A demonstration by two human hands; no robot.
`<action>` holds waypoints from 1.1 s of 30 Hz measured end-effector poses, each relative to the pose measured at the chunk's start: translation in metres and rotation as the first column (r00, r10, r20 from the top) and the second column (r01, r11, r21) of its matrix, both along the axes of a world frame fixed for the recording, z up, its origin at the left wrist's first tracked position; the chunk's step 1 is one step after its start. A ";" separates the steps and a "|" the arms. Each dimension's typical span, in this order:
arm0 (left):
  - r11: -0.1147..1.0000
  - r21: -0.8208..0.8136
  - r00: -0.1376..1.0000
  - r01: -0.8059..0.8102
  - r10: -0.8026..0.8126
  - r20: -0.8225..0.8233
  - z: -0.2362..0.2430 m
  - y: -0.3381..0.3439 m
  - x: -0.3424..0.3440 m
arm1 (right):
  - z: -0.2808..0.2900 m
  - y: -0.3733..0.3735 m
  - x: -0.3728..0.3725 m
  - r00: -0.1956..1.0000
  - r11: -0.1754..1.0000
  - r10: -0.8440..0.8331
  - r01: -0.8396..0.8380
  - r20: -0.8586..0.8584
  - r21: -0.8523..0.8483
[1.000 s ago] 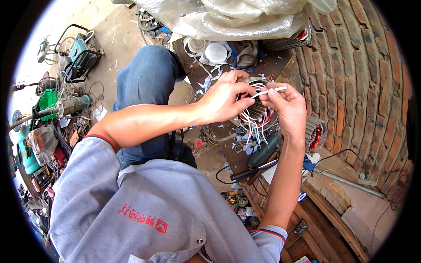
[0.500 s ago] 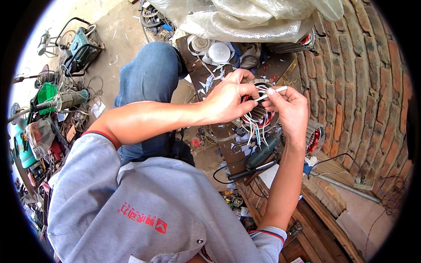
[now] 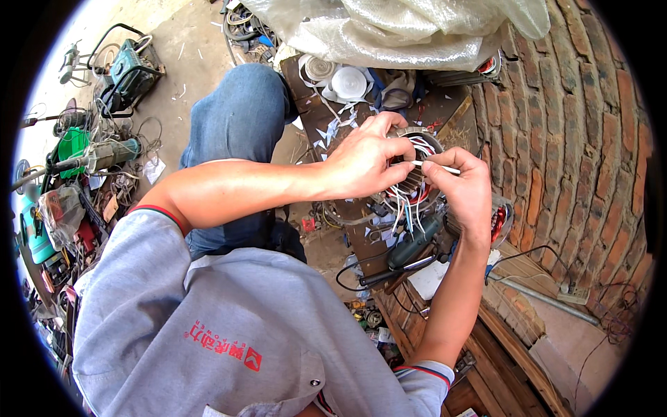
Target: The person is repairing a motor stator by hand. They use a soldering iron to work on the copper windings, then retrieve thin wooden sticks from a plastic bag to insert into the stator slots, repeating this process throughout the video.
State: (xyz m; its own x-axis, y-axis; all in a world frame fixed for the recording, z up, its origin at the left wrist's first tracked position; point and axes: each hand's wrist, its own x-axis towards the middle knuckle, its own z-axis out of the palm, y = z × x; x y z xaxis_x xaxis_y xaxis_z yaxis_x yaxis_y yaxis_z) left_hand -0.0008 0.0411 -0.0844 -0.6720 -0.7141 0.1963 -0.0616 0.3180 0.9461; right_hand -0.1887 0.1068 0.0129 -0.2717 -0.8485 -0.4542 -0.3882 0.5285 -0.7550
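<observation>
Brick wall (image 3: 556, 153): rises right of both hands.
Table (image 3: 449, 103): beneath the hands, strewn with paper scraps (image 3: 326, 135).
Motor stator (image 3: 415, 182): on the table, directly under the hands, red and white windings (image 3: 422, 146) inside.
Left hand (image 3: 365, 158): curled at the stator's rim, fingertips meeting one end of white tubing (image 3: 453, 170); whether they grip it cannot be told.
Right hand (image 3: 462, 186): pinching the tubing over the stator.
Progress: windings appear seated; pale leads (image 3: 401, 208) hang loose nearby, seemingly unfinished.
</observation>
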 end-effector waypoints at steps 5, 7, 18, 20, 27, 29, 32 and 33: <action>1.000 -0.026 1.000 0.011 -0.011 0.025 0.001 0.000 0.001 | 0.016 -0.007 0.016 0.744 0.873 0.368 -0.482 -0.558 -0.067; 0.999 -0.036 1.000 0.002 -0.002 0.017 0.002 0.000 0.002 | 0.013 -0.004 0.016 0.695 0.829 0.392 -0.551 -0.603 -0.096; 0.993 -0.101 0.998 0.053 -0.049 0.048 0.007 -0.003 0.004 | 0.009 -0.012 0.003 0.619 0.718 0.551 -0.694 -0.559 -0.061; 0.987 -0.103 0.989 0.124 -0.114 0.096 0.013 -0.009 0.007 | 0.009 -0.013 0.001 0.636 0.731 0.573 -0.682 -0.517 -0.028; 0.974 -0.171 0.977 0.149 -0.118 0.176 0.011 -0.010 0.010 | 0.015 -0.018 0.001 0.652 0.745 0.553 -0.666 -0.518 -0.042; 0.975 -0.187 0.980 0.123 -0.089 0.179 0.008 -0.007 0.007 | 0.015 -0.021 0.001 0.631 0.727 0.582 -0.687 -0.513 -0.021; 0.975 -0.178 0.975 0.130 -0.093 0.204 0.008 -0.005 0.006 | 0.004 -0.020 0.003 0.627 0.712 0.613 -0.702 -0.481 -0.007; 0.976 -0.169 0.971 0.138 -0.100 0.216 0.009 -0.005 0.006 | 0.003 -0.020 0.002 0.627 0.714 0.610 -0.700 -0.485 -0.006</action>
